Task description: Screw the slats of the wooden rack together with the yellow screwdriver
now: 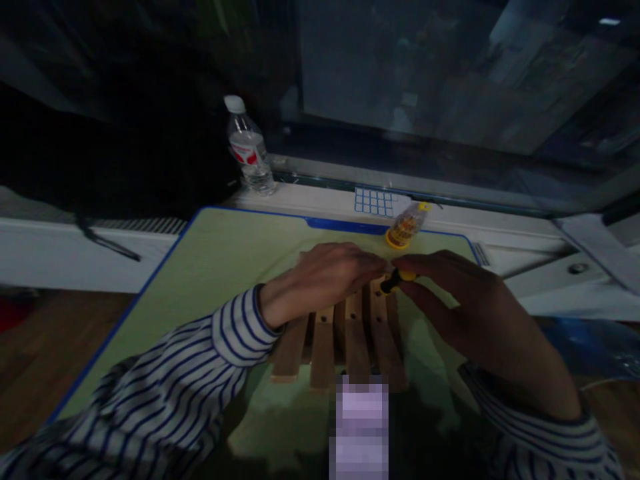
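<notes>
A small wooden piece made of several slats [357, 340] lies on the table, with dark screw heads or holes along the slats. My left hand [330, 270] is palm down across its far part, fingers bent over the wood and closed on it; the thumb and fingertips are mostly hidden. In my right hand [465, 300], thumb and fingers pinch a short yellow-and-black screwdriver [395, 281]. It is tilted over the far end of the rightmost slat, close to my left fingertips. Whether its tip touches a screw is hidden.
The pale green table [240, 247] has a blue rim. A small yellow-capped plastic bottle [406, 227] stands at its far edge. Behind, a water bottle [250, 157] and a blue-gridded sheet [375, 201] are on the white sill, below a dark window.
</notes>
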### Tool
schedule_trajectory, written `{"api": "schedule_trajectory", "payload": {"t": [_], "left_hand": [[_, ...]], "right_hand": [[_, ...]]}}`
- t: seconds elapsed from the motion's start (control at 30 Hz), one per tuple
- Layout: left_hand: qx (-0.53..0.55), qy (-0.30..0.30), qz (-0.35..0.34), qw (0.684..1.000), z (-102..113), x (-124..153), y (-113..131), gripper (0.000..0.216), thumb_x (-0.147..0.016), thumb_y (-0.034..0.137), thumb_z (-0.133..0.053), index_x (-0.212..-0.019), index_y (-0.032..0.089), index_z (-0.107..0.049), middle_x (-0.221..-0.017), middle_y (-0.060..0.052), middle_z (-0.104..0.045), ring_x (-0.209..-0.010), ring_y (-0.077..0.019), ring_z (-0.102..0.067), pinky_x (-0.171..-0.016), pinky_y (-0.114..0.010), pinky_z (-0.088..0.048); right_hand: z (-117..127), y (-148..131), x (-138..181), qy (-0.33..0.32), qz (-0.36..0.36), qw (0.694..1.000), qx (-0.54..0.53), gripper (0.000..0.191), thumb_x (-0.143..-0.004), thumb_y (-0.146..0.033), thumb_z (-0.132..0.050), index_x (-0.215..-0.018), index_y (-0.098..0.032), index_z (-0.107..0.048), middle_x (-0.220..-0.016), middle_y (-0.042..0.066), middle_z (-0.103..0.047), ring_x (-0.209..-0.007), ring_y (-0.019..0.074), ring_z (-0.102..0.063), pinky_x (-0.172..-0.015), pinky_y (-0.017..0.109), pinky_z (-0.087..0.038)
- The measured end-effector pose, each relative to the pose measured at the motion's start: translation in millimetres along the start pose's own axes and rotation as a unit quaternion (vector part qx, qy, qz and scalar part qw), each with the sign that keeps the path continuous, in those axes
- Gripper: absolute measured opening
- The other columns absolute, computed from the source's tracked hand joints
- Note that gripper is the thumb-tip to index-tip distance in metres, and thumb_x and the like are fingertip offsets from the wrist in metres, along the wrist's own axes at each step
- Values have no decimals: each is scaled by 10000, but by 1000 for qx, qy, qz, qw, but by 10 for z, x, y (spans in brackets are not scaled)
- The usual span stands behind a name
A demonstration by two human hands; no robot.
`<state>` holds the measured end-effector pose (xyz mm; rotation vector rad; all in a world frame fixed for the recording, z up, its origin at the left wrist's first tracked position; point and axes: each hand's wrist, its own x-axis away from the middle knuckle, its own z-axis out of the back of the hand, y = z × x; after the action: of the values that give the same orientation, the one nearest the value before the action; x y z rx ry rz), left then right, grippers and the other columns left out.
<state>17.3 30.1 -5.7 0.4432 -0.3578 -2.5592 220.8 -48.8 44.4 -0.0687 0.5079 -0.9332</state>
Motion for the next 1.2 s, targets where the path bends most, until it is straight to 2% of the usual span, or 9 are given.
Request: {"api": "schedule_trajectory", "payload": {"t": [0.23,0.4,0.57,0.8,0.97,1.07,1.2], "left_hand": [[-36,13,21,999,-12,-8,27,279,-991,322,-392,-1133,258,-623,-1007,-17,-695,-895,-173,-648,-675,-273,-432],[-36,11,27,999,-34,-9,20,290,-995,336,-374,-1076,254,-640,-1000,-23,-697,-903,-186,-657,-675,-285,-438],[-31,22,20,999,-60,-11,2,284,-993,338,-383,-1116,269,-629,-1021,-23,-694,-912,-190,-657,-683,-291,-445],[-35,24,17,999,-58,-3,2,292,-989,332,-391,-1098,246,-648,-953,-39,-699,-870,-181,-660,-668,-284,-447],[-36,23,19,999,-51,-6,2,265,-977,330,-424,-1082,250,-654,-965,-42,-699,-883,-187,-663,-679,-281,-460],[-37,21,21,999,-41,-6,9,252,-971,315,-438,-1079,248,-655,-972,-38,-701,-893,-186,-665,-693,-275,-465],[-28,22,23,999,-35,-7,11,264,-975,318,-428,-1096,249,-652,-995,-29,-704,-894,-185,-667,-685,-272,-464]], "right_hand": [[-11,-4,-20,7,5,1000,22,252,-880,-161,-577,-1127,-212,-581,-1020,47,-710,-934,192,-650,-810,355,-530],[-14,-21,-20,22,5,999,29,202,-881,-183,-585,-1081,-213,-592,-1003,43,-715,-922,185,-653,-802,338,-524],[-29,-16,-13,26,-14,998,47,167,-867,-226,-616,-1031,-205,-593,-970,48,-708,-883,195,-652,-767,348,-518],[-55,-29,-21,35,-29,997,56,122,-869,-252,-615,-972,-190,-595,-939,58,-690,-858,194,-639,-754,345,-508],[-89,-53,-35,43,-42,997,47,109,-868,-260,-605,-935,-184,-565,-852,56,-648,-787,196,-609,-673,337,-495],[-118,-51,-27,56,-42,997,35,98,-869,-235,-597,-940,-186,-551,-886,65,-649,-834,199,-620,-698,331,-504],[-140,-25,-22,39,-52,998,-11,149,-881,-244,-591,-1014,-191,-548,-985,71,-677,-915,200,-647,-756,331,-528]]}}
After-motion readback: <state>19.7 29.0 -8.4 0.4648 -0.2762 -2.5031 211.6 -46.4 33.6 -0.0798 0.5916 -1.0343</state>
